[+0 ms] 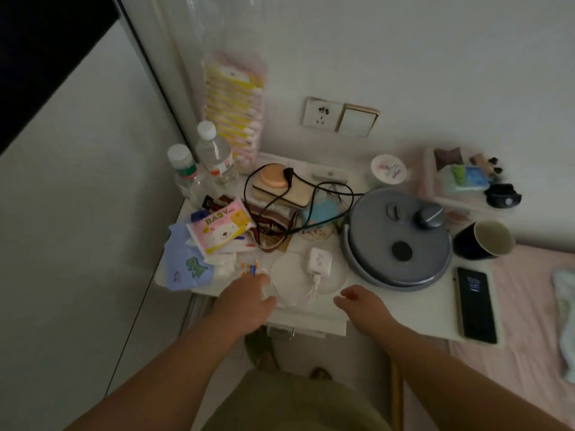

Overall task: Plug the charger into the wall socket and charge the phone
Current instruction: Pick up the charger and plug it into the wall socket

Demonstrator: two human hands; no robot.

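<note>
Right now I'm looking down at a cluttered white tabletop (401,309) with both bare hands reaching in over its near edge. My left hand (245,301) sits palm down at the front, its fingers bent over the rim of a white round dish (284,270); whether that grip has actually closed on anything I cannot tell, as the fingertips are blurred against the white. My right hand (362,306) hovers just beside the dish on the other side, fingers loosely curled and open, holding nothing.

The white charger (319,259) lies on the dish between my two hands, with its white cable (312,289) trailing toward me. The phone (476,306) lies flat near the tabletop's right edge, screen lit, well apart from the charger. The wall socket (322,115) is on the wall behind the tabletop, with nothing plugged into it, and a light switch (357,121) sits just beside it.

A grey round lidded appliance (399,241) stands between the charger and the phone, a dark cup (483,239) lies tipped beside it, two water bottles (214,155) stand at the far left, and a baby-wipes pack (219,225) lies near them.
</note>
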